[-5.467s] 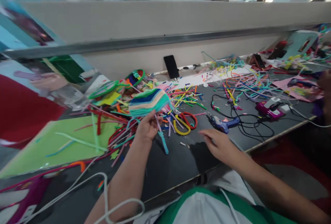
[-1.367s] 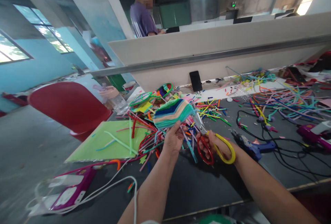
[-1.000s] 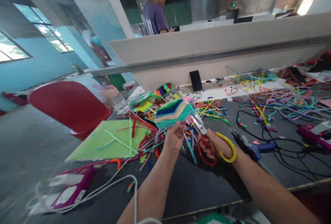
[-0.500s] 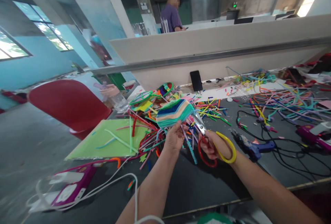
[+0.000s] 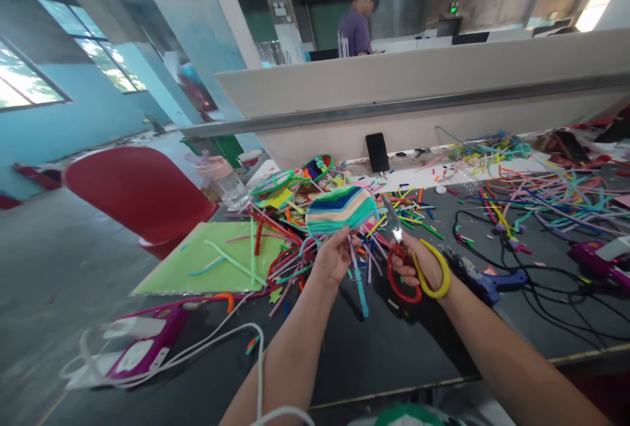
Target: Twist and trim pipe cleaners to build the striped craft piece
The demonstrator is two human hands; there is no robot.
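My left hand (image 5: 335, 258) is closed on the lower edge of a striped pipe-cleaner piece (image 5: 339, 211), with green, blue, cream and teal bands. A lilac and teal pipe-cleaner stem (image 5: 361, 285) hangs down beside that hand. In my right hand (image 5: 413, 265) is a pair of scissors (image 5: 398, 235) with one red and one yellow handle. Their blades point up and away, just right of the striped piece and apart from it. Loose pipe cleaners (image 5: 290, 262) lie beneath and around the piece.
A green sheet (image 5: 197, 268) lies left, near a purple power strip (image 5: 147, 347) with white cables. On the right are a blue glue gun (image 5: 492, 281) and black cords. A phone (image 5: 377, 152) leans on the partition (image 5: 418, 78); a person (image 5: 355, 32) stands beyond it.
The scissor blades have come away from the striped piece's right edge, moving slightly right. The striped piece stays in my left hand, turned a little. The view has shifted slightly.
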